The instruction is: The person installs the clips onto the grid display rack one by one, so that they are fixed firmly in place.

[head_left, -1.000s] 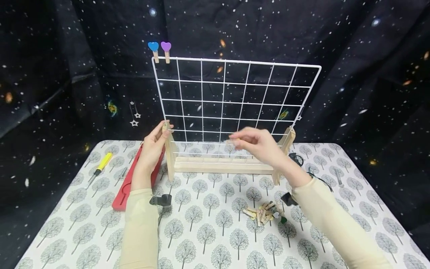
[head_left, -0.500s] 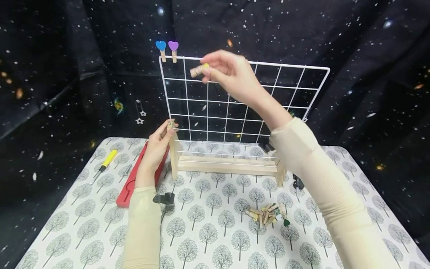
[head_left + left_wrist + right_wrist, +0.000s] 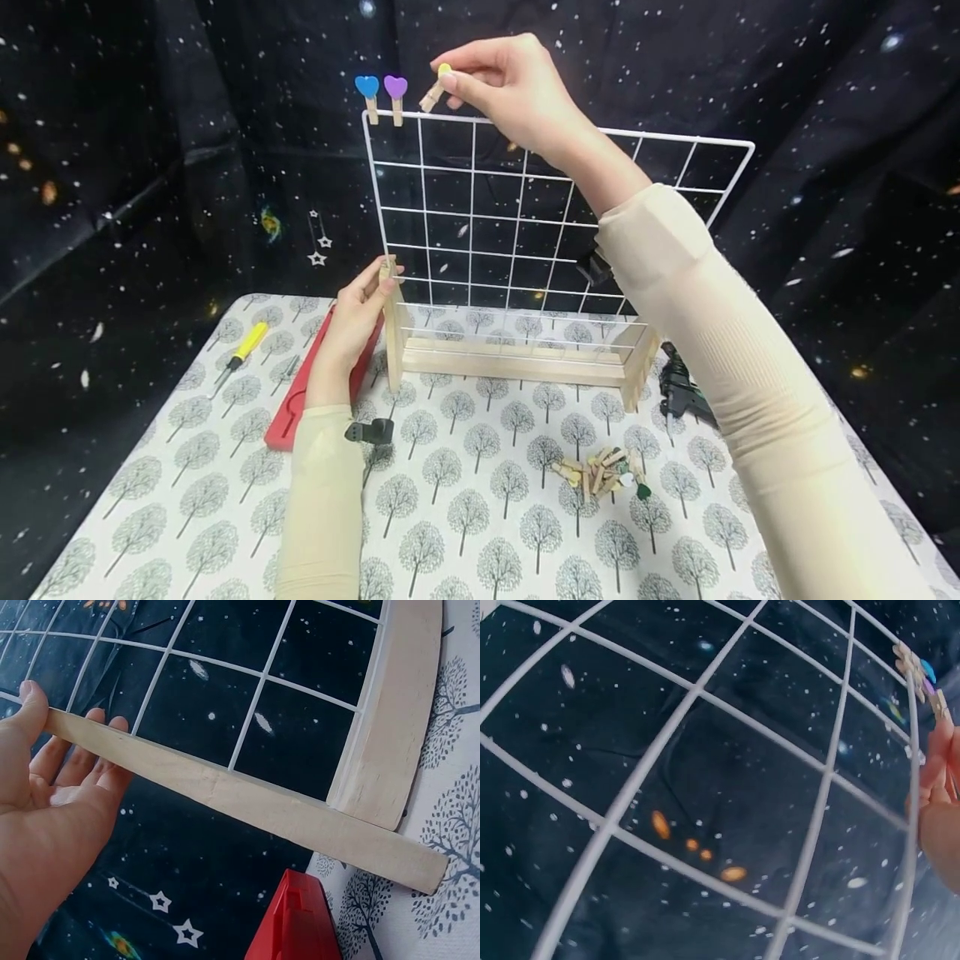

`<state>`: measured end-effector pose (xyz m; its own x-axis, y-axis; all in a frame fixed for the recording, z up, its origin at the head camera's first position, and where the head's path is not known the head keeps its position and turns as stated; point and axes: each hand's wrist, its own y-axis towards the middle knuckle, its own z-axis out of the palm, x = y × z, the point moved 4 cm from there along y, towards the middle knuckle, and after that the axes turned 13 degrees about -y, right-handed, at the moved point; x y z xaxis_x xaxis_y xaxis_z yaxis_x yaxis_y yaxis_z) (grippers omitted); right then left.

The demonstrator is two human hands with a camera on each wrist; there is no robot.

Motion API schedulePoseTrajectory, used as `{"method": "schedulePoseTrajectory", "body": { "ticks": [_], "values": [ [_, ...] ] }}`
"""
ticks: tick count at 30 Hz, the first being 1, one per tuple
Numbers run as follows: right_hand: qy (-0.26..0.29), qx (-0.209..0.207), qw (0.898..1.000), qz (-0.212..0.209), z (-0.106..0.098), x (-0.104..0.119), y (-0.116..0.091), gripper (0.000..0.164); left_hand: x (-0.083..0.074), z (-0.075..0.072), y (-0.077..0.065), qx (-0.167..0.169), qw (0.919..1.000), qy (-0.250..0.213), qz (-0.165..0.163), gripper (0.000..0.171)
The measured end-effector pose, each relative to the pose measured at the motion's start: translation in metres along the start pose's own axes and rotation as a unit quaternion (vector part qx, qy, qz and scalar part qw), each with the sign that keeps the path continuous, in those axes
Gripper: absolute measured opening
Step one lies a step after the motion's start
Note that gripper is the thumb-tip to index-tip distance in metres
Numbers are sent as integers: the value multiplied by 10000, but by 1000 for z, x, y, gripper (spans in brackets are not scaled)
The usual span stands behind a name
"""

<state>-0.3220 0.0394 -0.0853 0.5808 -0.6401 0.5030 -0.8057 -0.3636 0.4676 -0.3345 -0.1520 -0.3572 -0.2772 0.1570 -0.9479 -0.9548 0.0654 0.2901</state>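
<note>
My right hand (image 3: pixel 517 87) pinches a small wooden clothespin (image 3: pixel 433 90) with a yellow top, its free end just over the top wire of the white grid panel (image 3: pixel 495 171). Left of it, a blue heart clothespin (image 3: pixel 367 87) and a purple heart clothespin (image 3: pixel 396 87) are clipped on that wire. My left hand (image 3: pixel 358 312) grips the upper end of the left wooden post (image 3: pixel 393 333). Thumb and fingers lie on opposite sides of the post (image 3: pixel 225 787) in the left wrist view. At the right wrist view's edge, the right hand (image 3: pixel 941 802) shows only partly.
Several more clothespins (image 3: pixel 600 473) lie heaped on the tree-patterned cloth (image 3: pixel 480 517). A red tray (image 3: pixel 292 412) and a yellow-handled screwdriver (image 3: pixel 247 343) lie at left. Behind my right forearm is a black tool (image 3: pixel 682 396). A dark starry curtain (image 3: pixel 187 167) hangs behind.
My right hand has carried the clothespin up from low in front of the grid to above its top wire, moving leftward. The left hand stays on the post.
</note>
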Motion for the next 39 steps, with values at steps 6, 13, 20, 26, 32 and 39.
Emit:
{"method": "schedulePoseTrajectory", "body": {
  "ticks": [6,13,20,26,32,39],
  "values": [
    [-867,-357,9955,-134,5,3,12,24,0,0,0,-2,10000,-43,-46,47],
    [-1232,-339,9918,-78,8,10,12,19,0,0,0,7,9998,-179,16,47],
    [-2195,-223,9744,-430,12,16,11,22,0,1,-1,-24,9998,-183,-47,44],
    [-2760,31,9598,-516,15,19,13,27,3,3,0,1,9998,-161,-95,45],
    [-2385,119,9706,-290,17,15,13,25,4,3,-1,32,9998,-184,-73,45],
    [-2223,-30,9746,-254,20,13,11,26,3,2,-1,64,9994,-325,-20,45]
  ]
}}
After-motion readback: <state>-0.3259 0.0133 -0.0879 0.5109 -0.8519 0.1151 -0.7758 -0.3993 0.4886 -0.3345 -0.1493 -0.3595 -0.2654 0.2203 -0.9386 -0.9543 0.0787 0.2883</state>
